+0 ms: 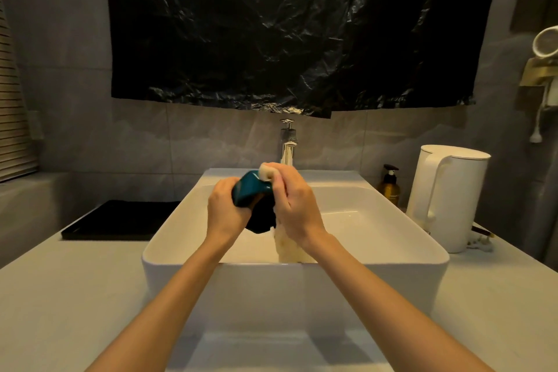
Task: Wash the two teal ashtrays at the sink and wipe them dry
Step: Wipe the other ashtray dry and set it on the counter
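Note:
My left hand [225, 208] grips a teal ashtray [250, 189], held tilted above the white sink basin [377, 220]. My right hand [294, 201] holds a pale cloth [267, 171] pressed against the ashtray's upper rim; the cloth's tail hangs down below my wrist into the basin. A dark shape [262, 220] shows below the ashtray between my hands; I cannot tell what it is. Water runs from the chrome tap [288, 142] just behind my hands. Only one ashtray is plainly visible.
A black tray [120, 220] lies on the counter left of the sink. A white kettle [447, 196] and an amber pump bottle [390, 186] stand to the right. Black plastic sheeting [302, 27] covers the wall above the tap.

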A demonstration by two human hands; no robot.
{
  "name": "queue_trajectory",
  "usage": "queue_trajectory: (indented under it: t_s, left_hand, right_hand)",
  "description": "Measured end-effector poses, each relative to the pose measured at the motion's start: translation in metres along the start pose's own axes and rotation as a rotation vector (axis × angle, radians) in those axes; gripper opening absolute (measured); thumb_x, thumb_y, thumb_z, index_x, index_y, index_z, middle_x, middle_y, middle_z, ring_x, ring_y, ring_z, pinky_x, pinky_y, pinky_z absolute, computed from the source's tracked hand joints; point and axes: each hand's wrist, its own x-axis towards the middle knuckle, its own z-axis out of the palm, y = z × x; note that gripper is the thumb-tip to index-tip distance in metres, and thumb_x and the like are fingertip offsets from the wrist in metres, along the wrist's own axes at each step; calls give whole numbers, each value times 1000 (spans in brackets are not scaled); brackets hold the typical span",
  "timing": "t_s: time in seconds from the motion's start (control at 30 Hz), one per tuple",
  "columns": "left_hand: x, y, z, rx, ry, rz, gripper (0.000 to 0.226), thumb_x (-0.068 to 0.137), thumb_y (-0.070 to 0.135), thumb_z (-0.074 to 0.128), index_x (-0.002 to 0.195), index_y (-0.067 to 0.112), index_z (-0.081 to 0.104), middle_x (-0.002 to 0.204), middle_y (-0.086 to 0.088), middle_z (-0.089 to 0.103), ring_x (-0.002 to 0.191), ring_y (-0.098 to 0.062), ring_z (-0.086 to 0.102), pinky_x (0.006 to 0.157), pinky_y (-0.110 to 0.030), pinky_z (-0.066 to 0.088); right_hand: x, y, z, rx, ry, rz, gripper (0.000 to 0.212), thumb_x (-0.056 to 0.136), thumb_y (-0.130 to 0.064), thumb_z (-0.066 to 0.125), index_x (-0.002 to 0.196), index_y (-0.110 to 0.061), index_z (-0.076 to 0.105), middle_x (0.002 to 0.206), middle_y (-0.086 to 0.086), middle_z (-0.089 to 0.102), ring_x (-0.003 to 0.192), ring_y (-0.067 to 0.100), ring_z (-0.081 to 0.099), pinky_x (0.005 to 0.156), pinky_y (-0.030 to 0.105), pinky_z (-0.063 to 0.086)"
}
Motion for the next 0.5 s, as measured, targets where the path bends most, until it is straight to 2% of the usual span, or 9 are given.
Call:
queue_trajectory:
  t_s: [0.03, 0.1, 0.13, 0.2, 0.27, 0.33, 0.4, 0.5]
  left_hand:
    - [3, -3, -1, -33, 20, -25, 22, 75, 7, 73, 93, 12, 61, 88, -6, 62, 79, -23, 57, 60, -20, 41]
    - [5, -6, -3, -90, 40, -46, 18, 76, 8, 72, 90, 11, 60, 86, -8, 62, 77, -25, 58, 60, -25, 44]
    - [5, -6, -3, -101, 34, -33, 16, 77, 7, 70, 89, 10, 59, 84, -9, 62, 76, -25, 58, 62, -29, 45]
    - [2, -4, -2, -126, 2, -2, 13, 77, 5, 67, 85, 9, 58, 81, -8, 63, 73, -24, 58, 64, -35, 47]
    - [0, -1, -4, -170, -15, -26, 12, 78, 7, 68, 86, 10, 60, 81, -7, 63, 74, -23, 58, 65, -37, 48]
    - [0, 2, -7, -225, -32, -81, 16, 80, 12, 71, 93, 11, 62, 85, -5, 65, 79, -22, 61, 68, -34, 51]
    - [-1, 7, -8, -298, -43, -131, 22, 82, 14, 71, 103, 12, 62, 90, -4, 66, 85, -19, 63, 70, -28, 53]
    - [-3, 15, -9, -408, -65, -191, 23, 85, 15, 67, 107, 15, 61, 92, 1, 67, 87, -14, 63, 67, -18, 49]
  right_hand:
    - [-6, 1, 0, 57, 15, 0, 36, 100, -23, 33, 127, -14, 55, 127, -1, 57, 118, 9, 50, 100, 36, 44]
    - [-16, -6, 4, 43, -14, -128, 39, 98, -11, 34, 133, -11, 50, 138, 3, 49, 131, 13, 40, 112, 35, 32]
    - [-16, -12, 8, -15, -43, -208, 39, 97, -7, 35, 132, -10, 51, 139, 4, 48, 133, 17, 37, 114, 34, 28]
    - [-4, -18, 10, -119, -77, -292, 37, 97, -10, 37, 128, -12, 55, 134, 3, 53, 129, 19, 41, 112, 35, 30]
    - [7, -16, 9, -96, -76, -227, 35, 97, -19, 35, 123, -15, 58, 124, 0, 59, 119, 17, 49, 103, 37, 39]
    - [8, -8, 7, 87, -36, -38, 34, 100, -26, 31, 121, -17, 57, 117, -1, 59, 110, 14, 52, 96, 40, 45]
    - [-2, -6, 10, 224, 5, 103, 35, 101, -31, 28, 126, -20, 50, 121, -3, 55, 110, 11, 51, 97, 40, 44]
    - [-16, -14, 12, 143, 20, 9, 34, 101, -27, 31, 134, -21, 42, 134, -6, 44, 119, 12, 42, 103, 29, 35]
